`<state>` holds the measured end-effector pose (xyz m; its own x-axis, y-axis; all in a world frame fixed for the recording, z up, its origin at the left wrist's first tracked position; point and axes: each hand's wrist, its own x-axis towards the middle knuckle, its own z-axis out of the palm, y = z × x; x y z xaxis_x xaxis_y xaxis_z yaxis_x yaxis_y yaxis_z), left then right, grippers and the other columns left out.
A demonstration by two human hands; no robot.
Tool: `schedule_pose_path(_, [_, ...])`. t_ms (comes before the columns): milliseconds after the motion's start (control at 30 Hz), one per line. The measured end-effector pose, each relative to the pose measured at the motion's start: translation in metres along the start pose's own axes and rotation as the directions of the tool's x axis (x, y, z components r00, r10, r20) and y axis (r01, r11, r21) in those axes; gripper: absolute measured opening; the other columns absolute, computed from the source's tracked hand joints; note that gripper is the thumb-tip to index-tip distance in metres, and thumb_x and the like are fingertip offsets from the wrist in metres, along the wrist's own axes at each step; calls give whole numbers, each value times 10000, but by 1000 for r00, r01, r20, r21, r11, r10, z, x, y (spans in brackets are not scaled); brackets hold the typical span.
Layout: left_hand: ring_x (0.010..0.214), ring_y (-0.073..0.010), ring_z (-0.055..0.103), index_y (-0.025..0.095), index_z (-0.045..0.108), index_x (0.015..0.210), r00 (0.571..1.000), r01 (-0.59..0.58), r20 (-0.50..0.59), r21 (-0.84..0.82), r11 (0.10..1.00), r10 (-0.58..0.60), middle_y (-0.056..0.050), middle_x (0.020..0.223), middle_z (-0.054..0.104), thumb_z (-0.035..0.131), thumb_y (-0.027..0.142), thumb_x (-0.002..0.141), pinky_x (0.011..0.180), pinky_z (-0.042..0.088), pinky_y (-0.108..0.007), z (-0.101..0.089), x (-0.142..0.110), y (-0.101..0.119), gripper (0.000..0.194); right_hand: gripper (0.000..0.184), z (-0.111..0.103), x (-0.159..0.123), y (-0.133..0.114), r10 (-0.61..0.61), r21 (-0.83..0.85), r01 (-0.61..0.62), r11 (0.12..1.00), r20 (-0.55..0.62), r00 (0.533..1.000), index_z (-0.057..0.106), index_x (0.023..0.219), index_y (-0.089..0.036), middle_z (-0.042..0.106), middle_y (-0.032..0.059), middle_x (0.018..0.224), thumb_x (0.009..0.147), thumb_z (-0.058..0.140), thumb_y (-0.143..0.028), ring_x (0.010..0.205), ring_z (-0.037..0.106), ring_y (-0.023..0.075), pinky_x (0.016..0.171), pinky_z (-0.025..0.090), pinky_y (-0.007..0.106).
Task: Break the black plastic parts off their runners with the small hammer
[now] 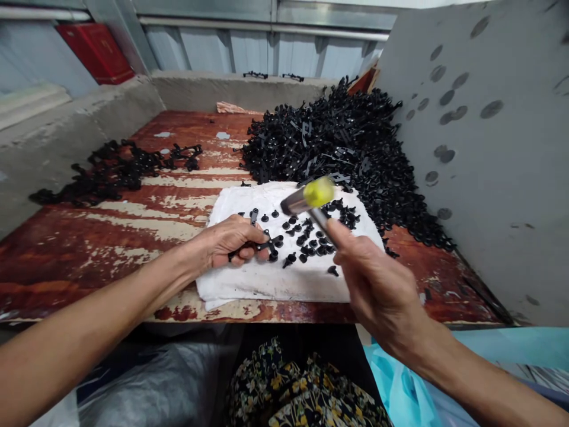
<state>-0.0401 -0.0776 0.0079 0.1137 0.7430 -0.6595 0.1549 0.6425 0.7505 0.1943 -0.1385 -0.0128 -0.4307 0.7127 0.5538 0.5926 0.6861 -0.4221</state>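
My left hand [240, 240] is closed on a black plastic bracket [268, 242] with branching arms, held low over the white cloth [275, 284]. My right hand [373, 267] grips the handle of a mallet [306, 197], which has one yellow face and one dark face. The mallet head is raised above the cloth, a little right of the bracket, and its yellow end is blurred. Several small black plugs with round flat bases [312, 244] are scattered on the cloth between my hands.
A large heap of black plastic parts [329, 136] fills the back right, against a grey spotted panel [471, 118]. Several assembled-looking black pieces [120, 169] lie at the left. Two black pieces [255, 75] rest on the back ledge. A red box [95, 52] stands at upper left.
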Motion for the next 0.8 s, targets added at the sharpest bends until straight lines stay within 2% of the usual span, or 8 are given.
schedule_pose_path(100, [292, -28, 319, 107, 560, 501, 1000, 3, -26, 14, 1000, -2, -94, 512, 650, 615, 51, 716, 264, 179, -157, -1, 2, -2, 229, 538, 3, -3, 4, 19, -71, -7, 997, 165, 986, 507, 1408, -179, 605, 40, 773, 896, 395, -56, 550, 544, 146, 515, 498, 262])
schedule_pose_path(233, [297, -28, 330, 99, 576, 500, 1000, 10, -15, 37, 999, -10, -90, 522, 655, 629, 84, 721, 261, 179, -156, 0, 3, -3, 228, 603, 4, -4, 5, 48, 11, -49, 999, 34, 998, 393, 1485, -232, 633, 61, 889, 912, 400, -45, 706, 608, 162, 651, 538, 279])
schedule_pose_path(267, [296, -26, 329, 100, 573, 494, 1000, 11, -18, 41, 999, -10, -89, 522, 653, 630, 86, 722, 261, 181, -155, 0, 3, -3, 236, 605, 4, -5, 5, 45, -7, -45, 999, 43, 998, 396, 1484, -233, 629, 58, 873, 909, 395, -45, 674, 598, 160, 629, 535, 278])
schedule_pose_path(367, [289, -28, 330, 107, 558, 485, 999, 1, -34, 49, 999, 1, -86, 517, 649, 616, 76, 729, 261, 179, -158, 0, 3, -4, 253, 554, 4, -5, 8, 47, -93, -30, 995, 189, 981, 485, 1423, -210, 611, 45, 790, 899, 380, -65, 576, 561, 155, 542, 511, 275])
schedule_pose_path(500, [297, -40, 358, 114, 566, 510, 1000, -26, -1, 45, 999, 26, -87, 522, 652, 611, 84, 738, 259, 179, -159, -2, 4, -5, 234, 618, 6, -9, 9, 67, -60, -61, 996, 99, 993, 362, 1496, -227, 619, 59, 880, 904, 374, -55, 631, 583, 153, 575, 514, 269])
schedule_pose_path(600, [294, -38, 359, 111, 578, 532, 1000, -20, 1, 48, 999, 20, -79, 526, 653, 607, 84, 737, 260, 184, -156, -2, 4, -5, 208, 626, 6, -9, 6, 30, -133, -4, 991, 188, 982, 412, 1473, -217, 600, 39, 796, 874, 363, -40, 519, 526, 136, 470, 459, 243])
schedule_pose_path(733, [287, -40, 350, 106, 584, 540, 1000, -19, 2, 61, 998, 19, -72, 512, 641, 630, 116, 724, 256, 198, -166, -1, 2, -6, 191, 578, 6, -3, 6, 68, -148, -36, 988, 216, 974, 473, 1438, -160, 630, 77, 818, 878, 358, -68, 557, 566, 156, 512, 492, 271])
schedule_pose_path(800, [300, -46, 370, 111, 583, 551, 999, -46, 14, 23, 999, 46, -71, 526, 650, 668, 137, 696, 263, 241, -171, -3, 0, -6, 170, 542, 4, 1, 8, 94, -90, -74, 993, 239, 966, 536, 1387, -170, 652, 84, 829, 881, 358, -95, 561, 580, 157, 533, 510, 285])
